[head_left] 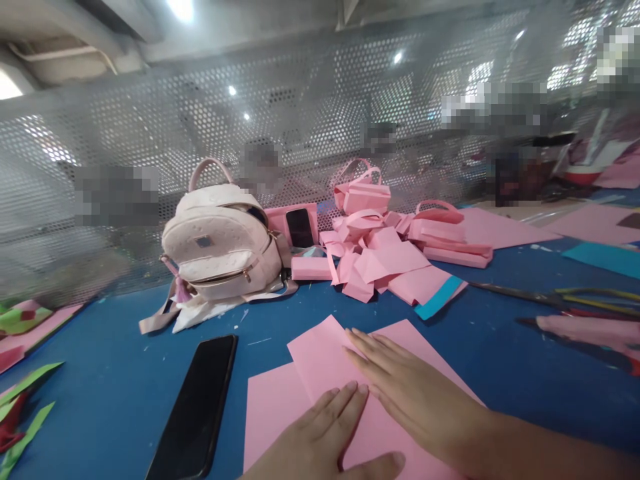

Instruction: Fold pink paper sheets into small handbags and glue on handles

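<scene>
Sheets of pink paper lie on the blue table in front of me; a top sheet (319,352) slants across another sheet (270,400) beneath it. My left hand (327,430) rests flat on the top sheet, fingers stretched and thumb apart. Beside it, my right hand (413,387) also presses flat on the pink paper, fingers extended toward the upper left. The fingertips of the two hands come close together near the middle of the paper. Neither hand grips anything. Part of the paper is hidden under both hands and the right forearm.
Left of the paper lies a black phone (197,407). A pale backpack (225,240) stands behind it, near a perforated metal screen (290,100). Folded pink paper bags and pieces (395,257) are heaped at the back. Scissors (540,293) lie at right; green strips (30,427) at left.
</scene>
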Demonstrator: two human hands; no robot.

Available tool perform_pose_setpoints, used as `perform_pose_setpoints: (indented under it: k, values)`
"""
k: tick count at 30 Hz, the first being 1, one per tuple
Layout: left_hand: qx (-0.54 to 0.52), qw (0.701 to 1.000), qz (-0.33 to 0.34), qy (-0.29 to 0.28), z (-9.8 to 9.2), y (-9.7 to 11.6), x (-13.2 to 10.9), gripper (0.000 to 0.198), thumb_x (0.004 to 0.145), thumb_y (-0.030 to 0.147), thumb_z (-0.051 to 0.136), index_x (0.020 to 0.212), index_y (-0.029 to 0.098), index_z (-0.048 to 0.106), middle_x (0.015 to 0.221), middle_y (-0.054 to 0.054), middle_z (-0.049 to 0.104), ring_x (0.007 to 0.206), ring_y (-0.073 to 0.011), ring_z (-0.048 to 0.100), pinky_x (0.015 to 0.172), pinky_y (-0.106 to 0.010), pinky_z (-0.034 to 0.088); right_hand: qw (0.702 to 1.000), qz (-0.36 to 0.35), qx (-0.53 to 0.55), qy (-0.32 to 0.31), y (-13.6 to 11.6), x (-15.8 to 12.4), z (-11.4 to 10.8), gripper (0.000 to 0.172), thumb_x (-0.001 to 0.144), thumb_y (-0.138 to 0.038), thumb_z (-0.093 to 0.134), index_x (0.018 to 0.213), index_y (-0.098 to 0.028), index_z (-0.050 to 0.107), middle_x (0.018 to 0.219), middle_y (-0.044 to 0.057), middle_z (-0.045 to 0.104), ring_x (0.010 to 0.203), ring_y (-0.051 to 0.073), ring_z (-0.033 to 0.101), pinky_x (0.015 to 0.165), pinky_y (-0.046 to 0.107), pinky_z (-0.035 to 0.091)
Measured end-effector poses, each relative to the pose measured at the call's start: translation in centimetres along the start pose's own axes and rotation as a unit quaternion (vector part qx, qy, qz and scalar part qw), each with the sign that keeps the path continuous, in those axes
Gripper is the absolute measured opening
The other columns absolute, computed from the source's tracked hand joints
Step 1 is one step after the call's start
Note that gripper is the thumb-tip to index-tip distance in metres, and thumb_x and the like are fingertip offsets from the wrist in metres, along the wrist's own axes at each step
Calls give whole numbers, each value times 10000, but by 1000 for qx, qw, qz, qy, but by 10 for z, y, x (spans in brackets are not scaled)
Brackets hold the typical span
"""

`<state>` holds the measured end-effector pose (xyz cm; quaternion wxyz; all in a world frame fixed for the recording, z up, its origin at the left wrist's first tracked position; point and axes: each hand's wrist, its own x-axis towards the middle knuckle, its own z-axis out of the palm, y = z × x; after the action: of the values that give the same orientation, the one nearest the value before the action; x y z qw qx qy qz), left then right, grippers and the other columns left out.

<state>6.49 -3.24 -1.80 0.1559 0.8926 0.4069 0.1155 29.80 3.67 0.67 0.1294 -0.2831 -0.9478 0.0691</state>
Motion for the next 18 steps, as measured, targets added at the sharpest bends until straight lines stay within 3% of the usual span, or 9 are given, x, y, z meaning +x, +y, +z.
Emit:
perform_pose_setpoints:
  k: [5,8,11,14,18]
  values:
    - [8,998,-1,-58,-11,-4,-1,834,996,613,491,1634,322,40,1603,-121,310,1411,-350,426,1087,-465,519,1000,15,23,-12,-4,2,-8,586,996,-123,382,1580,-175,377,1661,92,261,1526,272,284,1255,478,297]
    - [44,998,34,-41,-14,-4,-2,775,1028,548,475,1639,320,55,1598,-148,349,1411,-345,439,1074,-453,532,997,40,46,-41,-6,3,-11,559,1016,-160,355,1575,-153,384,1664,108,252,1526,286,281,1248,501,296]
    - [124,983,139,-1,-15,-4,-5,684,1068,381,467,1627,394,73,1651,-161,233,1446,-369,374,1086,-487,507,995,60,66,-45,-7,1,-11,549,1028,-192,355,1576,-168,385,1669,107,252,1528,293,279,1237,523,307]
    - [188,963,190,41,-13,-6,-7,730,1058,247,505,1636,335,68,1657,-224,174,1485,-396,286,1116,-503,461,996,56,63,-20,-6,2,-15,542,1015,-174,359,1551,-181,438,1662,112,288,1519,294,312,1216,532,347]
    - [168,966,197,23,-15,-7,-8,743,1021,462,548,1634,297,160,1665,-249,132,1495,-432,267,1150,-519,413,997,-4,38,64,-13,5,-30,513,963,-110,405,1431,-208,590,1619,104,408,1477,280,408,1204,505,380]
